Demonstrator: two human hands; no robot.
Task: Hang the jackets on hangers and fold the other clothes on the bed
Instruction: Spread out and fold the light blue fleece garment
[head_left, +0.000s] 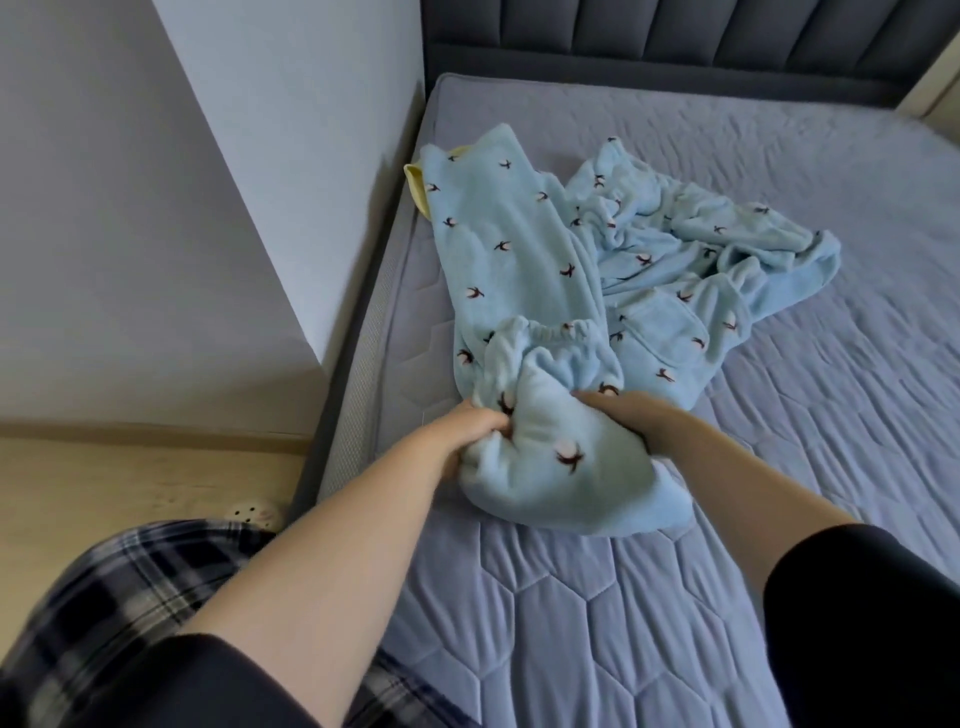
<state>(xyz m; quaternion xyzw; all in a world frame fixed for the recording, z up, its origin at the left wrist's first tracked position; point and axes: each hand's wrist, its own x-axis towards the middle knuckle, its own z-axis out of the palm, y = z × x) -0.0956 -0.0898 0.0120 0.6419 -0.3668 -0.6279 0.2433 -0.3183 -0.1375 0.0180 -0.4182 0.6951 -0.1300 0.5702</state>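
Pale blue fleece pyjamas (519, 260) dotted with small dark-and-pink motifs — lavender-grey quilted mattress (727, 519), dark grey headboard (675, 41), a yellow garment (415, 182) peeking out.

Room setting: a grey-white wall (104, 208) is seen at upper left and a light wooden floor (104, 478) at lower left. A quilted lavender mattress (779, 467) is shown at right, and a dark padded headboard (675, 41) along the top.
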